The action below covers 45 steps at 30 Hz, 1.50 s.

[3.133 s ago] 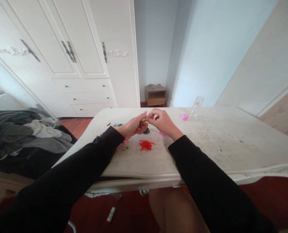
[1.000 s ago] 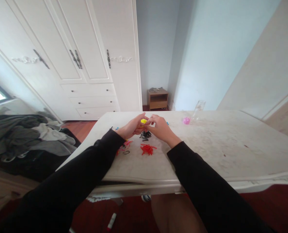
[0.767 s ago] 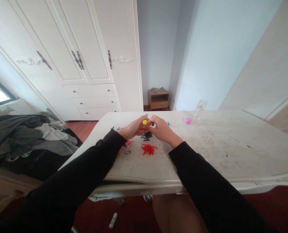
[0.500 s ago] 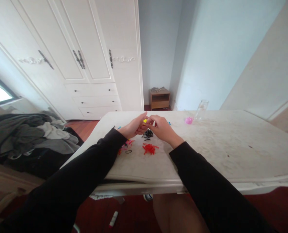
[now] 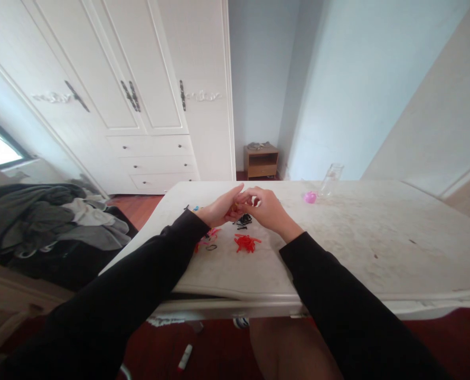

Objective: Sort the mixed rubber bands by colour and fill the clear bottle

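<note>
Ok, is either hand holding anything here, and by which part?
A small yellow thing shows between the left hand and the right hand, probably pinched; by which hand, and which part of it, cannot be told.

Left hand (image 5: 221, 209) and right hand (image 5: 265, 209) together near black bands (image 5: 244, 220)

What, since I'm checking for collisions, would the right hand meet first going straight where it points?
Probably the left hand, directly ahead of the right hand; whether they touch is unclear.
</note>
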Tool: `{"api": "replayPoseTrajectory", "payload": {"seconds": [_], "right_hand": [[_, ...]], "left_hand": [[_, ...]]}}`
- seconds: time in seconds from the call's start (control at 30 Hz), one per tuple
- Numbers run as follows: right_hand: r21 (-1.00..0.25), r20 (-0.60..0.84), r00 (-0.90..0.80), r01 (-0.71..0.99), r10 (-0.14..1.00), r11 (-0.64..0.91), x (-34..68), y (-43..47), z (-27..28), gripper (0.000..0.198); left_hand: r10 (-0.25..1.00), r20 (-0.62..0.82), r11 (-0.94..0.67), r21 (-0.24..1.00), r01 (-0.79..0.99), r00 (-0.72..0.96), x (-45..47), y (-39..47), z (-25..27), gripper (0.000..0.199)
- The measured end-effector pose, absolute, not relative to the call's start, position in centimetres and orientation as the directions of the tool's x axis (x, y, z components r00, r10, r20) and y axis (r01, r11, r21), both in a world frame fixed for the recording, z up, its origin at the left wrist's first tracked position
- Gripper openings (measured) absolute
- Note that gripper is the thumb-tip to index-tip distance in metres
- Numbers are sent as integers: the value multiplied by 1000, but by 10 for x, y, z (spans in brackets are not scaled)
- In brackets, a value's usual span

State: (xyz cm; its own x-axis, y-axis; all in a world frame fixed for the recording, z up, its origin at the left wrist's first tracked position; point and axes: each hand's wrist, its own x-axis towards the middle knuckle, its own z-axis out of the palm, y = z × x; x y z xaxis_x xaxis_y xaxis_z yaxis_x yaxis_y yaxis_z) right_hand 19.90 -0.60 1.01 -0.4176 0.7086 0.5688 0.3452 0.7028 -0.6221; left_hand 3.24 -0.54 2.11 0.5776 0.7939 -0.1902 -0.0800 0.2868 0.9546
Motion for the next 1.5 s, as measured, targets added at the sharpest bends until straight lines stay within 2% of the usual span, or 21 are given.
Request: {"api": "replayPoseTrajectory", "payload": {"seconds": [0.17, 0.3, 0.57, 0.77, 0.9, 1.17, 1.27, 1.5], "right_hand": [[-647, 493, -424, 405, 760, 646, 196, -7, 10, 10], [-589, 448, -451, 501, 772, 634, 193, -9, 13, 8], [-500, 517, -459, 523, 722, 690, 190, -11, 9, 21], [-550, 593, -378, 454, 711, 701, 190, -9, 8, 15], [-648, 608, -241, 400, 756, 649, 193, -8, 10, 11], [-682, 632, -182, 331, 753, 652, 198, -6, 7, 22], [-687, 632, -177, 324, 755, 650, 199, -4, 6, 27], [-653, 642, -218, 347, 735, 673, 200, -3, 6, 11]], "left_hand": [[825, -187, 242, 970, -36, 533, 38, -12, 22, 61], [840, -143, 179, 984, -19, 523, 42, -16, 20, 57], [860, -137, 186, 981, -54, 492, 41, -12, 19, 58], [835, -147, 273, 948, -166, 530, 40, -11, 23, 56], [838, -168, 294, 941, -169, 520, 38, -11, 26, 54], [938, -27, 37, 999, -22, 345, 27, -2, 27, 45], [943, 4, -3, 1000, -4, 332, 24, 0, 27, 44], [918, 32, -39, 999, 10, 395, 25, -1, 24, 42]]}}
